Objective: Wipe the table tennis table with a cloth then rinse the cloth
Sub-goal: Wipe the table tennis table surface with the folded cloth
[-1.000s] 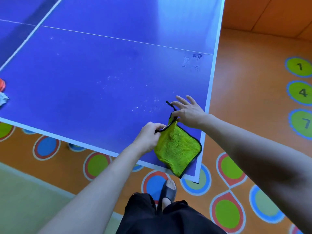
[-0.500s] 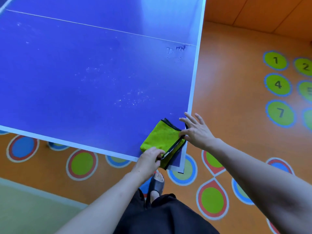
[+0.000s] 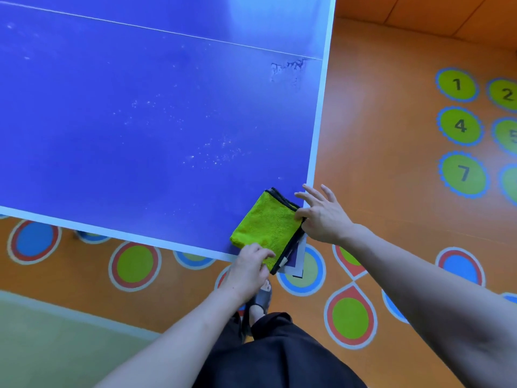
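While there's only the head view to go on, it shows enough. I see the cloth (image 3: 267, 229), a yellow-green microfibre with black edging, lying folded on the near right corner of the desk (image 3: 140, 121), its lower end hanging just past the white border line.

Left hand (image 3: 249, 268) sits at the cloth's near bottom edge, fingers curled onto the fabric. It looks like a light grip on the fold, though I can't see the thumb. Right hand (image 3: 321, 212) is at the cloth's right edge by the black hem, thumb and forefinger look to be pinching it, the other fingers splayed out over the desk edge. So both hands are on the cloth, one at each end, neither balled up.

Handling, my read: light, soft, floppy, no stiffness at all. It'll unfold or bunch if lifted by one corner. Plush pile should drag on the painted top rather than slide, more so if damp; can't tell from here whether it's wet. Nothing fragile. For wiping I'd put a flat palm on the middle of the folded pad and keep the hem edges tucked under. For carrying to rinse, I'd grab the whole fold in a fist.

White specks (image 3: 218, 152) are scattered on the blue surface up-left of the cloth, plus a scuffed patch (image 3: 288, 69) near the right border. Wiping looks barely begun.
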`<act>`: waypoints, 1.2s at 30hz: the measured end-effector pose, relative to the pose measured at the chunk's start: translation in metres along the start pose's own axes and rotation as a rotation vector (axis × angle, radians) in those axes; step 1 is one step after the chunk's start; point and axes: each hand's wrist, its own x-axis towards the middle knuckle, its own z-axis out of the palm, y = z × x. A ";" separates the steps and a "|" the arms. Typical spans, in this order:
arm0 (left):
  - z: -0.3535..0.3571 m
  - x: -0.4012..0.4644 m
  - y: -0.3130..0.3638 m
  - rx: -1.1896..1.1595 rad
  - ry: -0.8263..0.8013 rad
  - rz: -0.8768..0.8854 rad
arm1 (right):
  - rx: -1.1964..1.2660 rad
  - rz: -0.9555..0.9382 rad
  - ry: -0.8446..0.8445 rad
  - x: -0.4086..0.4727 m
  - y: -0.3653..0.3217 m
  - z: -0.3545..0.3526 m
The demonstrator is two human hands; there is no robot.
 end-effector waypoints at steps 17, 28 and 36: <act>-0.042 0.034 -0.023 0.029 0.115 -0.477 | 0.204 0.167 0.098 0.072 -0.058 0.021; -0.066 -0.011 -0.016 -0.359 0.232 -0.082 | 0.738 0.302 0.302 -0.051 -0.065 -0.009; -0.064 0.013 -0.033 -0.281 0.219 -0.058 | 0.723 0.439 0.273 -0.060 -0.077 0.015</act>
